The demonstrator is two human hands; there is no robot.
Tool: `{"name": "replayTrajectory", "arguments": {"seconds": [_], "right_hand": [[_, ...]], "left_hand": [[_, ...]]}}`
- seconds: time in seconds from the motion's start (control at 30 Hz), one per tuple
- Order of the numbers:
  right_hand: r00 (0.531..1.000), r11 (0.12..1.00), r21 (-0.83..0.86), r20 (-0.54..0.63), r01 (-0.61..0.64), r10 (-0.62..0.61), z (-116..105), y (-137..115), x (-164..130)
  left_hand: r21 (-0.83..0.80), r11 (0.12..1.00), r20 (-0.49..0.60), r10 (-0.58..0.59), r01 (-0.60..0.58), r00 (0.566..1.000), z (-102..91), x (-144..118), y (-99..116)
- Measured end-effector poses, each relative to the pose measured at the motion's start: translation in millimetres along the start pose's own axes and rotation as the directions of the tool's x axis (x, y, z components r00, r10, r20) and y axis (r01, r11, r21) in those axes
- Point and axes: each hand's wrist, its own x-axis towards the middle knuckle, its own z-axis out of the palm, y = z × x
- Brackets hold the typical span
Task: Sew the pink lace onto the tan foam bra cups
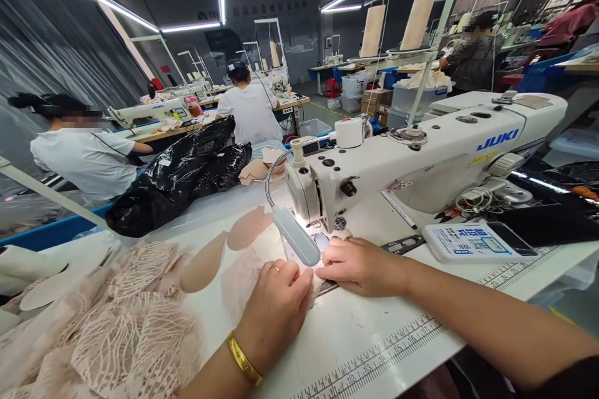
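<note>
Head cam: both hands are at the needle area of the white JUKI sewing machine (pixel 421 149).

My left hand (pixel 276 308) is curled, fingers bent down and knuckles up, pressing on a pale pink fabric piece (pixel 243 280) that lies flat on the white table (pixel 374 336) just left of the needle. Ring on 1 finger, gold bangle (pixel 243 360) on the wrist.

My right hand (pixel 360 265) lies palm down with fingers pressed together, tips pointing left under the machine head, touching the fabric right at the presser foot. I cannot tell whether it pinches anything; the fingertips are hidden by the gooseneck lamp (pixel 296 235), which hangs lit just above both hands.

Rest of the bench:
- pile of pink lace (pixel 116 330) at lower left, well apart from the needle
- 2 pink cup-shaped pieces (pixel 224 249) between the lace and the machine
- black plastic bag (pixel 182 174) behind them
- printed card (pixel 468 242) and dark phone (pixel 510 238) to the right of the machine
- ruler scale (pixel 374 358) printed along the table's front edge

3 other people sit or stand at machines in the background.
</note>
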Motion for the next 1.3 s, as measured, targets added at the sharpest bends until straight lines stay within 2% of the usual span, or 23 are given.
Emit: {"name": "replayTrajectory", "arguments": {"seconds": [0.33,0.53,0.73,1.0,1.3], "right_hand": [[1.000,0.999,0.038,0.004,0.003,-0.003,-1,0,0],[0.998,0.997,0.053,0.034,-0.059,0.058,1,-1,1],[0.990,0.991,0.025,0.062,-0.129,0.127,1,-2,4],[0.980,0.979,0.037,0.005,-0.198,0.198,4,1,5],[0.966,0.963,0.079,0.004,-0.257,0.258,2,0,6]], "left_hand": [[-0.028,0.999,-0.078,0.017,-0.019,0.997,5.9,-2,-1],[-0.093,0.995,-0.163,0.033,-0.049,0.986,7.7,1,-1],[-0.110,0.991,-0.163,0.055,-0.074,0.985,10.8,6,-10],[-0.146,0.978,-0.202,0.115,-0.146,0.973,18.6,21,-34],[-0.201,0.961,-0.130,0.166,-0.190,0.977,21.1,33,-50]]}}
